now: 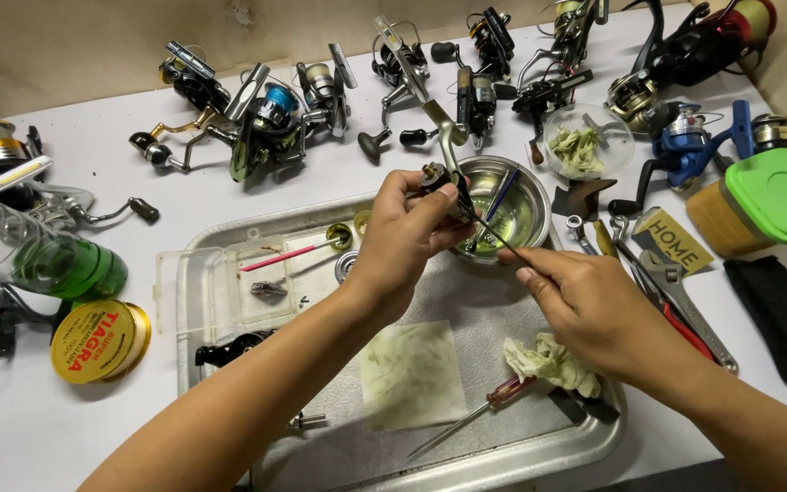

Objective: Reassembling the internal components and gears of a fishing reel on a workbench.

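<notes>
- Fingers (pixel 430 196) of my left hand (pixel 403 241) clamp a reel part (pixel 436 175).
- Right hand (pixel 585 305) fingers pinch a thin tool (pixel 500 239) touching it, above the metal tray (pixel 503 446) on the worktop (pixel 20 428).

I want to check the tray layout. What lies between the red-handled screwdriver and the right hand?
In the head view, a crumpled stained cloth lies on the metal tray between the red-handled screwdriver and the right hand.

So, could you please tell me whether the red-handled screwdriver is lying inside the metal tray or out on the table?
Inside: the red-handled screwdriver lies flat on the metal tray floor, beside the stained paper.
</notes>
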